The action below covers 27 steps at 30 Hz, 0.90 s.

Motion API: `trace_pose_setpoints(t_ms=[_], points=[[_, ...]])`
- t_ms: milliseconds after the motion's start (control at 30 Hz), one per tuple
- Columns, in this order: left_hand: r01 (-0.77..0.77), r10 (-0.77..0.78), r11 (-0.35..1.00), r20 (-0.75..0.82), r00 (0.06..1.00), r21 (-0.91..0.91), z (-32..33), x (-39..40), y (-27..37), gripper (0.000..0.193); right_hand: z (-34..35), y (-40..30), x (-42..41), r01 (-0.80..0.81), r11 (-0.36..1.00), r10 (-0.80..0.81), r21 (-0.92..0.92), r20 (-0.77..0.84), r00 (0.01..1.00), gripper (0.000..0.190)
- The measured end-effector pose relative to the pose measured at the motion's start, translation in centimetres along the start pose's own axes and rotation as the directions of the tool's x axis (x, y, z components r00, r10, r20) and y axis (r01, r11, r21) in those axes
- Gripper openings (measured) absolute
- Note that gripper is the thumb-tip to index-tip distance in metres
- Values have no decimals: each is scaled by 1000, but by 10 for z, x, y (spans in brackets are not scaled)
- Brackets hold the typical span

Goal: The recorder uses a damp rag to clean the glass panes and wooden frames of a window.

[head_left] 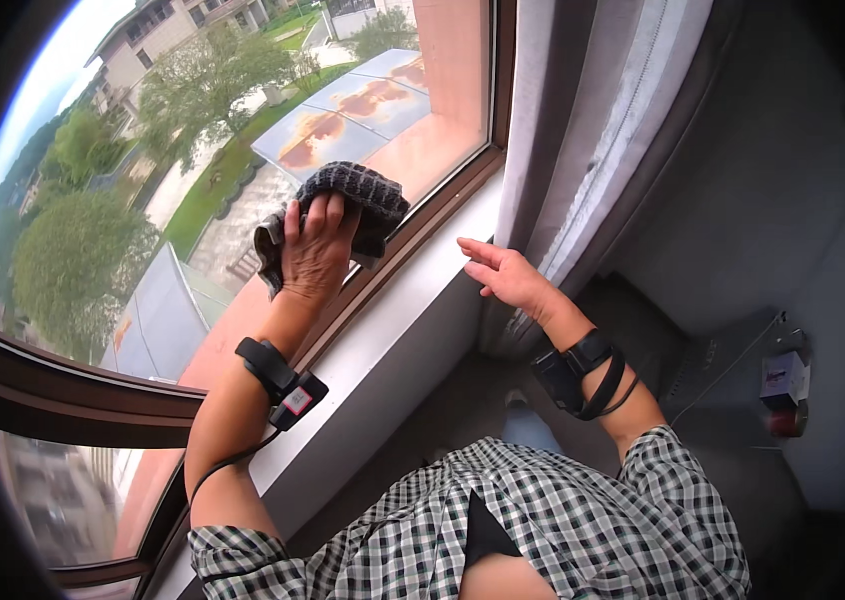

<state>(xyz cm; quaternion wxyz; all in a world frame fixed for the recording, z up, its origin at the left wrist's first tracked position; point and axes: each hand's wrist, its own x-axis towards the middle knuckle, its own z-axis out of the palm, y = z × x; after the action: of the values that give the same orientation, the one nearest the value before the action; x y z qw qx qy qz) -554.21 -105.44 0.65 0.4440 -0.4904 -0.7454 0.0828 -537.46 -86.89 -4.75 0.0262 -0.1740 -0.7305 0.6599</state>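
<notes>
A dark grey checked cloth (355, 195) is bunched under my left hand (319, 251), which presses it to the window pane (227, 187) close to the lower brown frame (392, 259). Part of the cloth hangs down at the left of my wrist. My right hand (501, 274) holds nothing; its fingers are apart and point left, over the edge of the white window sill (422, 251) as seen from above. Beside that hand hangs a grey curtain (580, 135). Each forearm wears a black strap with a small device and a cable.
A brown frame bar (92, 409) divides the window at lower left. On the right, a small white-and-purple box (781, 379) stands on a dark surface near a thin cable (730, 364). Outside, trees (205, 90) and rust-stained panels (355, 112) show through the glass.
</notes>
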Motion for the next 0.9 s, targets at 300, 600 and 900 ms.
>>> trace_pose_setpoints(t_ms=[300, 600, 900], points=[[479, -340, 819, -405, 849, 315, -101, 136, -74, 46, -43, 1, -36, 216, 976, -189, 39, -353, 916, 65], [381, -265, 770, -287, 921, 512, -37, 59, -48, 32, -74, 0, -81, 240, 971, -215, -17, -512, 832, 52], [3, 3, 1000, 476, 879, -11, 31, -71, 40, 38, -76, 4, -74, 255, 967, -209, 7, -554, 806, 46]])
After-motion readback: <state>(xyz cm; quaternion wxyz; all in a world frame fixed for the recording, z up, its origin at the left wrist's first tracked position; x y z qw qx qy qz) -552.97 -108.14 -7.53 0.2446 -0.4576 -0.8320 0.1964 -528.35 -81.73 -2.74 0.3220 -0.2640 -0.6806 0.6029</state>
